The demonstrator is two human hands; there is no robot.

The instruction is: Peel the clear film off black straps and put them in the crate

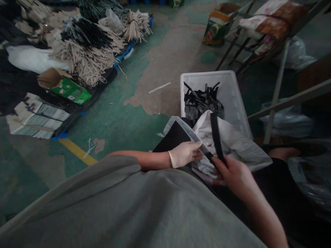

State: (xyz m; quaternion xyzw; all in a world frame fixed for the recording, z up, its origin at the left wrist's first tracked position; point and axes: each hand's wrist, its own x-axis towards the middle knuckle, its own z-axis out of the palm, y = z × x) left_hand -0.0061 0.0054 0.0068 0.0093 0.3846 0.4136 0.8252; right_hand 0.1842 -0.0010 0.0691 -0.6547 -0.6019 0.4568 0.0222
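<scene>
My left hand (184, 154), in a pale glove, is closed on a whitish strip (190, 131) that slants down toward my right hand. Bare and slightly blurred, my right hand (239, 175) grips a black strap (216, 136), which stands up from its fingers in a narrow band. The strip and the strap meet between the two hands; whether they are one piece I cannot tell. Black material (172, 137) lies beside the strip, over my lap. Under my hands is a crumpled white sack (232, 141), draped over the near end of a white plastic bin (238, 100).
Several black straps (203, 103) lie inside the bin. At the left, bundles of beige cord (82, 58) and an open green carton (69, 88) rest on a blue-edged pallet. Another carton (219, 24) and a metal frame (278, 93) stand to the right.
</scene>
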